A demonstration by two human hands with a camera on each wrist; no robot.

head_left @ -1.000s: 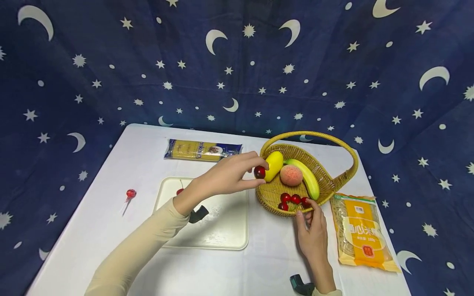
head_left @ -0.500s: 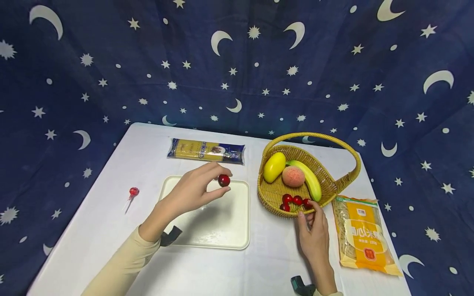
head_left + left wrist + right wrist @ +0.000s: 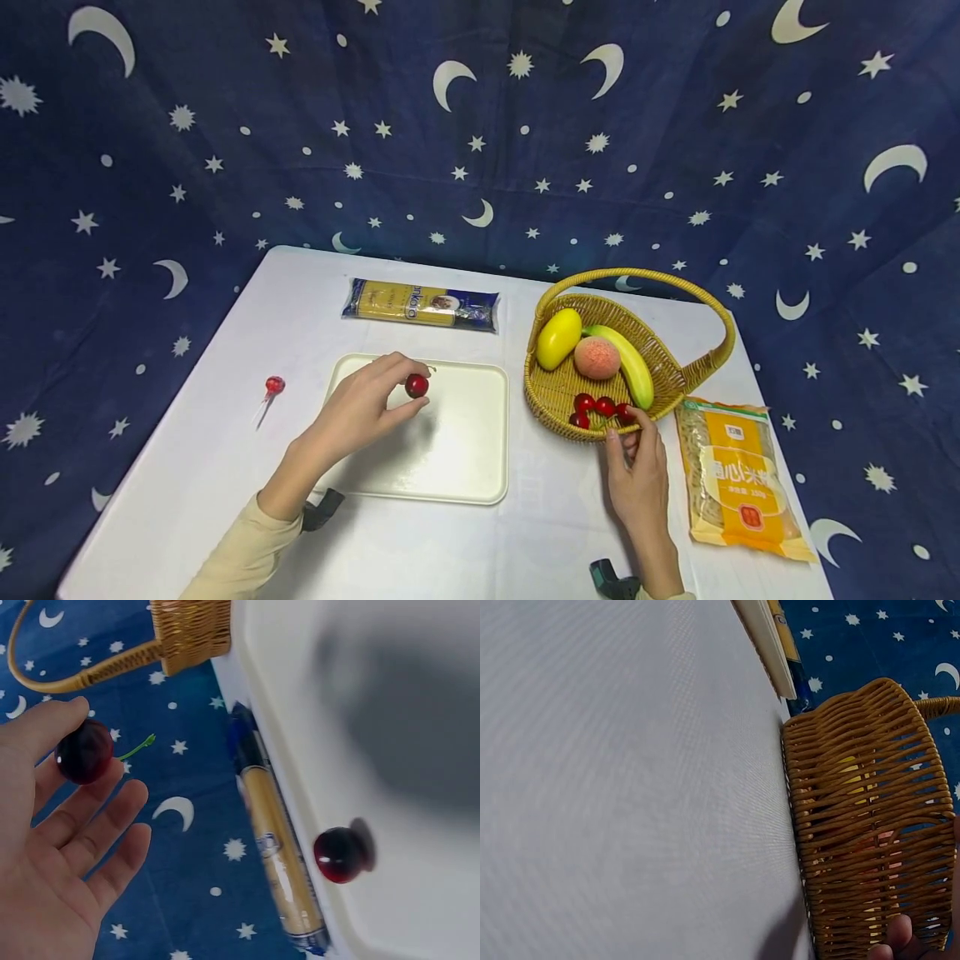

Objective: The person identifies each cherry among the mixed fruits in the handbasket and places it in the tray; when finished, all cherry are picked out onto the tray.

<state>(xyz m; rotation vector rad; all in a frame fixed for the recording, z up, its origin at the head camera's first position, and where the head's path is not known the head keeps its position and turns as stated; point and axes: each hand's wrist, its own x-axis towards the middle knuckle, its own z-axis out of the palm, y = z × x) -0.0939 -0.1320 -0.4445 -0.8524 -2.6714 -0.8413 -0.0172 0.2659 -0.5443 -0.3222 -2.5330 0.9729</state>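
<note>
My left hand (image 3: 363,408) pinches a dark red cherry (image 3: 417,385) between thumb and fingertips above the cream tray (image 3: 468,467). In the left wrist view, the held cherry (image 3: 85,752) shows a green stem, and the other fingers are loosely bent. Another cherry (image 3: 339,855) lies on the tray there; my hand hides it in the head view. My right hand (image 3: 637,479) grips the near rim of the wicker basket (image 3: 542,410), a finger over the rim beside the cherries. Inside lie several cherries (image 3: 605,406), a yellow mango-like fruit (image 3: 558,339), a peach (image 3: 597,357) and a banana (image 3: 632,367).
A spaghetti pack (image 3: 420,305) lies behind the tray. To the left is a red lollipop (image 3: 274,385). A yellow noodle bag (image 3: 738,479) lies right of the basket, whose tall handle (image 3: 637,272) arches over it. Star-patterned cloth hangs behind the white table (image 3: 517,542).
My left hand has carried the cherry leftward from beside the basket's yellow fruit to above the tray. My right hand has stayed at the basket rim.
</note>
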